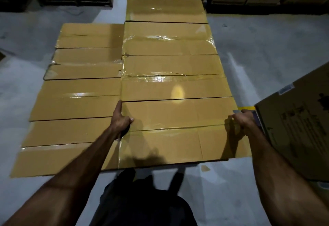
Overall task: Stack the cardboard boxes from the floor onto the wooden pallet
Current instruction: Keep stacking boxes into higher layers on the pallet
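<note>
The nearest box (176, 129) sat at the near end of the right-hand row, on top of the stack. The left hand (121, 118) and right hand (243, 120) grasped its side edges. Judged step: seating it. Next: square it against the adjoining box (176, 87), then release.

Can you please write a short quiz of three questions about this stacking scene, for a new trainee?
1. True or false: both hands hold the nearest box in the right column.
2. Which column of taped boxes reaches farther from the person? A) left B) right
3. Fill in: a printed carton stands at the person's ____ side.

Key:
1. True. The left hand grips its left edge and the right hand grips its right edge.
2. B. The farthest right-column box lies beyond the farthest left-column box.
3. right
</note>
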A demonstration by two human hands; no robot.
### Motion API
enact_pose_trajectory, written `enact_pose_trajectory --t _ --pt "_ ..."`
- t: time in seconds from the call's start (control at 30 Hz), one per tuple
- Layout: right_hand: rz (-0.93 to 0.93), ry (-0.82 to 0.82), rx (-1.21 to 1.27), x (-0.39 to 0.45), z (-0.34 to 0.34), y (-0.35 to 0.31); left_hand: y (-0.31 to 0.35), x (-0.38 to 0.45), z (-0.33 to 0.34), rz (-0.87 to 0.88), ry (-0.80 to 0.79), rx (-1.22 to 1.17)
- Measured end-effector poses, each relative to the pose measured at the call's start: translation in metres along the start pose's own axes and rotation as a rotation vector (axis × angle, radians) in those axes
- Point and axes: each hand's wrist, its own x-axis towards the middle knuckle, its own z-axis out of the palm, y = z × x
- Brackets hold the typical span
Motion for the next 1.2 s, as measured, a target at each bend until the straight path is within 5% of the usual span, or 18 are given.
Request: enact_pose_trajectory --t 0.7,0.93,1.2 --pt "-0.093 -0.033 -0.013 -0.029 0.007 0.004 0.01 -0.012 0.006 -0.034 0.062 0.067" --pt "-0.103 0.044 -0.062 -0.108 0.028 0.019 0.007 -0.041 -0.012 -0.004 0.017 0.226" --pt "-0.028 0.053 0.235 -0.269 0.126 0.027 0.006 -0.078 -0.05 0.134 -0.155 0.329"
